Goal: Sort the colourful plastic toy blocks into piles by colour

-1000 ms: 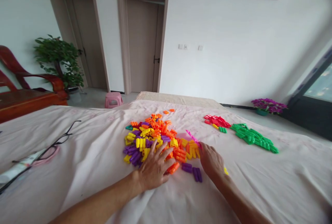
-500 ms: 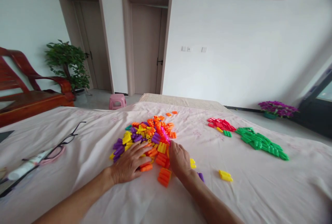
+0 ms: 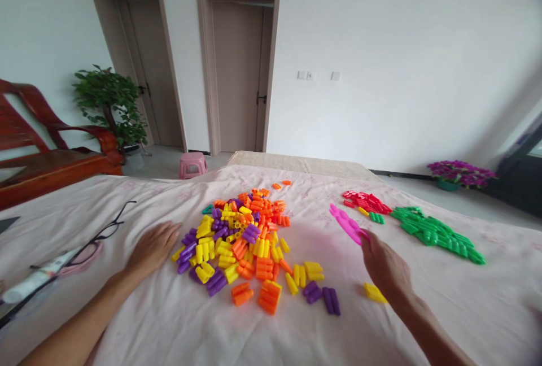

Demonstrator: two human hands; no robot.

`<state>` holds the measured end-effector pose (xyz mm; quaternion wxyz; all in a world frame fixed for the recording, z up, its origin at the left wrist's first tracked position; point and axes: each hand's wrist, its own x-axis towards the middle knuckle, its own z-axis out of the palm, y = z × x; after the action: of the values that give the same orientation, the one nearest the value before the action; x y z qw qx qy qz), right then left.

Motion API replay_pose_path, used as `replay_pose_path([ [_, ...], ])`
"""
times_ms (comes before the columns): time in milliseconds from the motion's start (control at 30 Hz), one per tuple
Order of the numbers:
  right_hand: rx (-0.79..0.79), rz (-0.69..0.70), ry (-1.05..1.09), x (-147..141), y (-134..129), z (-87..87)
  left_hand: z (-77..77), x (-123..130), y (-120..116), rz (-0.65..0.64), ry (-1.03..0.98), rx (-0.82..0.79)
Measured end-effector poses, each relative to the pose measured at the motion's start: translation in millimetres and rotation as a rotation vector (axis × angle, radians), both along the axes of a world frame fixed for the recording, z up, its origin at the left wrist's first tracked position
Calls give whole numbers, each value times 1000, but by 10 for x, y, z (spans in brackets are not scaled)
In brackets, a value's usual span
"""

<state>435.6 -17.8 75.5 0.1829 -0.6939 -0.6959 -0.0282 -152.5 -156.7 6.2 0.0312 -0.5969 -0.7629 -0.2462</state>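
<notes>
a: head view, hands?
b: i've l hand (image 3: pixel 154 248) loosely spread, nothing visible held, mid-left; r hand (image 3: pixel 387 269) pinching pink pc (image 3: pixel 349 227), right of ctr.
a: mixed pile (image 3: pixel 237 230)?
b: ctr, both hands off it, so pcs show.

**Head camera, single view**

I look from the wearer's head, forward and down, over the pale floral cloth (image 3: pixel 313 338). Left hand (image 3: pixel 156 247) and right hand (image 3: pixel 386 264) lie within arm's reach; the white wall (image 3: pixel 381 55) and brown doors (image 3: pixel 237 78) stand well beyond.
</notes>
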Motion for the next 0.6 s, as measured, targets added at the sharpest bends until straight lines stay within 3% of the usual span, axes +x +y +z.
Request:
replay_pose_path([
  [133,-58,-79,-119,420,-110,-131,-115,-222,-44,148,182,-131],
  [233,-49,33,-163,348,-253,-264,-78,-324,-42,246,180,-191],
  [333,-1,190,-210,5,-369,-332,55,-366,42,328,102,-280],
  [467,5,413,-200,-630,-517,-278,242,-306,321,413,71,-409],
  [600,-19,589,-95,-1145,-711,-149,237,-118,648,322,63,-380],
])
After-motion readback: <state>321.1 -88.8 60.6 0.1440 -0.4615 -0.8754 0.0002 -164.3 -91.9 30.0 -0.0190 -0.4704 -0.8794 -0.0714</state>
